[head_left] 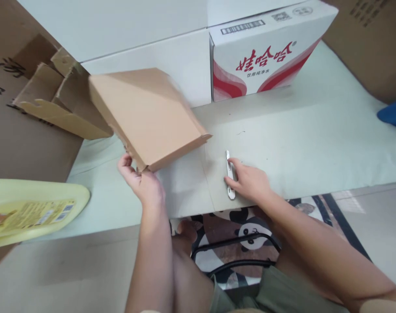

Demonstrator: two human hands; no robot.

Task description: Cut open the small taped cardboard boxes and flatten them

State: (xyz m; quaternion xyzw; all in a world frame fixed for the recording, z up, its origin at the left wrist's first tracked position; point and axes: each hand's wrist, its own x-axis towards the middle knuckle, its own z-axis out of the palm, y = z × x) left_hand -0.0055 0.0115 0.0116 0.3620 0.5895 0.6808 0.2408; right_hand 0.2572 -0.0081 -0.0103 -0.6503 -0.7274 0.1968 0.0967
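Observation:
My left hand (142, 182) grips the near corner of a brown cardboard box (149, 117), with the thumb and fingers closed around its lower edge. The box is tilted above the pale green work surface (331, 143), and its left edge looks torn. Further right, my right hand (250, 180) has its thumb and forefinger on a slim white utility knife (230, 174). The knife lies lengthwise, pointing away from me, at or just on the surface. The other fingers of that hand are curled out of sight beneath it.
A white carton with red lettering (263, 65) stands at the back beside other white cartons (146, 30). On the left are an open cardboard piece (64, 95) and a yellow bottle (38, 208). Something blue (395, 115) lies at the right edge.

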